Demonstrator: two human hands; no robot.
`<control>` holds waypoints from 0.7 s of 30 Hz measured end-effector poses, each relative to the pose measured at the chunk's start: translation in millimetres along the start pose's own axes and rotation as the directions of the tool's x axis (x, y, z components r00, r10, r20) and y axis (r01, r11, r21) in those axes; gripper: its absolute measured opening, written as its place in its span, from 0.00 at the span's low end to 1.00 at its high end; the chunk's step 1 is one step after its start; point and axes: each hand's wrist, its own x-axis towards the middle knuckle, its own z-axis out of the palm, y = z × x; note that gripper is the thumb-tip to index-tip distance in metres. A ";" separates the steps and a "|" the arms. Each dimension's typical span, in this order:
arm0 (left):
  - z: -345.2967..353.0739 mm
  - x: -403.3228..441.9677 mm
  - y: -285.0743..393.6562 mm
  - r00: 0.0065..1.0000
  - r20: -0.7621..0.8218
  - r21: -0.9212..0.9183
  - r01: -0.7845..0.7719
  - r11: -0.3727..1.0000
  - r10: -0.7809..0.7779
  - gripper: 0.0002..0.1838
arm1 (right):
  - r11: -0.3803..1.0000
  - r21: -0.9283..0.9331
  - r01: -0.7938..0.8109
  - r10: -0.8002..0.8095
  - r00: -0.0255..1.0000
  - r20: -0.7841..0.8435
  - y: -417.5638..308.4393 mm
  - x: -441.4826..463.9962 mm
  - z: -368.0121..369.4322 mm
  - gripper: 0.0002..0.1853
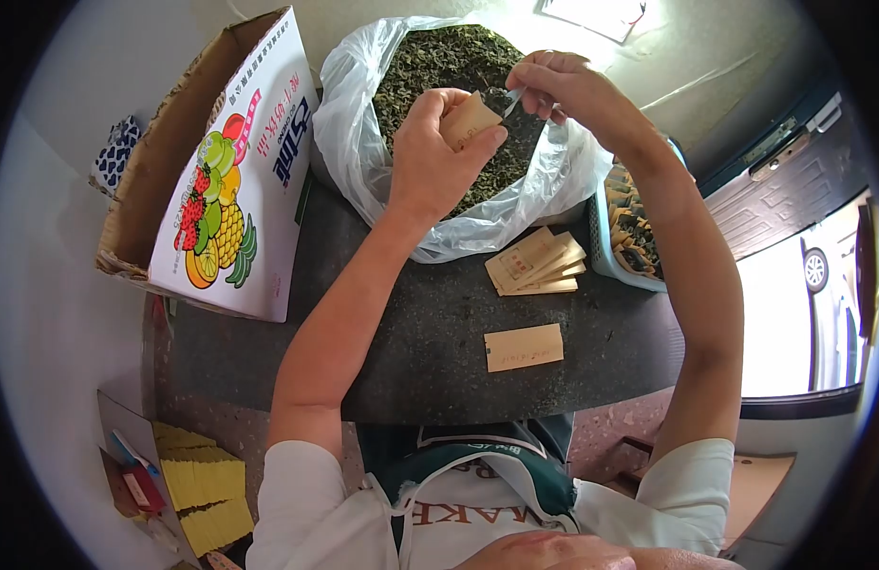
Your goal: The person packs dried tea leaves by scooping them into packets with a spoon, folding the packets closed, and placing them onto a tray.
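A small brown paper packet [470, 121] is held in my left hand [441, 157], its end turned toward the right. My right hand [561, 85] is closed on a small light spoon [512, 101], whose tip is close to the packet's end. Both hands are above a clear plastic bag [349, 114] filled with dark dried leaves [449, 57]. Below the bag, several brown packets [537, 261] lie fanned out on the dark table [411, 332], and a single packet [524, 348] lies nearer the front edge.
A white box with fruit pictures [235, 180] stands open at the left. A light blue basket [601, 228] of filled packets is partly behind my right forearm. Yellow packets [204, 484] sit in a box at the lower left.
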 end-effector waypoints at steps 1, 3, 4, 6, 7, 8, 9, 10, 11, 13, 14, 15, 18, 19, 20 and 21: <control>1.0 -0.1 2.3 1.000 0.003 -0.007 0.001 1.000 -0.001 0.23 | 1.000 -0.014 -0.006 0.006 1.000 0.004 -0.6 0.5 2.9 0.15; 3.1 1.0 2.1 1.000 0.009 -0.014 0.002 1.000 -0.002 0.23 | 1.000 -0.027 -0.015 0.016 1.000 0.007 0.1 2.6 7.4 0.15; 5.1 3.2 -0.7 0.999 0.031 0.039 -0.011 0.999 0.010 0.25 | 1.000 -0.028 0.000 0.001 1.000 0.031 2.8 4.5 9.8 0.15; 7.8 4.6 -2.2 0.998 0.053 0.091 -0.025 0.995 0.020 0.26 | 0.999 -0.029 0.014 -0.013 0.998 0.055 7.9 6.9 11.8 0.15; 9.1 4.5 -1.5 0.998 0.062 0.086 -0.015 0.996 0.010 0.27 | 0.999 -0.026 0.044 -0.042 0.997 0.060 9.9 7.9 12.7 0.15; 10.2 4.1 -0.8 0.998 0.070 0.081 -0.004 0.997 -0.001 0.27 | 0.997 -0.024 0.073 -0.071 0.995 0.067 11.1 8.7 13.3 0.14; 10.9 3.3 0.6 0.998 0.069 0.081 -0.003 0.997 -0.003 0.27 | 0.997 -0.024 0.072 -0.070 0.995 0.068 11.2 8.3 14.1 0.14; 11.6 2.2 2.3 0.997 0.067 0.056 0.025 0.998 -0.029 0.27 | 0.990 -0.038 0.135 -0.134 0.991 0.029 10.8 6.8 14.9 0.14; 12.1 1.8 3.3 0.996 0.064 0.032 0.053 0.998 -0.055 0.26 | 0.979 -0.055 0.196 -0.197 0.980 -0.009 10.2 6.0 15.0 0.13; 10.9 2.5 2.4 0.995 0.061 0.018 0.072 0.997 -0.073 0.27 | 0.958 -0.130 0.256 -0.264 0.964 -0.041 4.8 4.4 11.6 0.12; 10.3 3.2 1.7 0.995 0.055 0.004 0.087 0.996 -0.087 0.28 | 0.926 -0.208 0.315 -0.335 0.940 -0.069 1.1 3.4 9.2 0.12; 10.3 3.7 -0.5 0.995 0.056 0.004 0.088 0.996 -0.088 0.28 | 0.926 -0.208 0.314 -0.334 0.940 -0.069 -2.9 1.6 7.2 0.12; 10.0 4.6 -6.2 0.997 0.040 -0.029 0.065 0.997 -0.064 0.29 | 0.841 -0.382 0.383 -0.443 0.893 -0.081 -10.4 -2.5 3.5 0.12; 9.4 4.7 -6.7 0.998 0.046 -0.010 0.051 0.999 -0.051 0.29 | 0.806 -0.413 0.425 -0.513 0.849 -0.126 -10.3 -2.7 3.0 0.13; 8.9 4.5 -7.2 0.998 0.053 0.008 0.039 0.999 -0.039 0.29 | 0.767 -0.444 0.462 -0.578 0.798 -0.168 -11.0 -3.1 2.8 0.14; 8.7 4.4 -8.4 0.998 0.053 0.008 0.041 0.999 -0.042 0.29 | 0.768 -0.443 0.462 -0.577 0.799 -0.167 -18.1 -6.1 0.9 0.14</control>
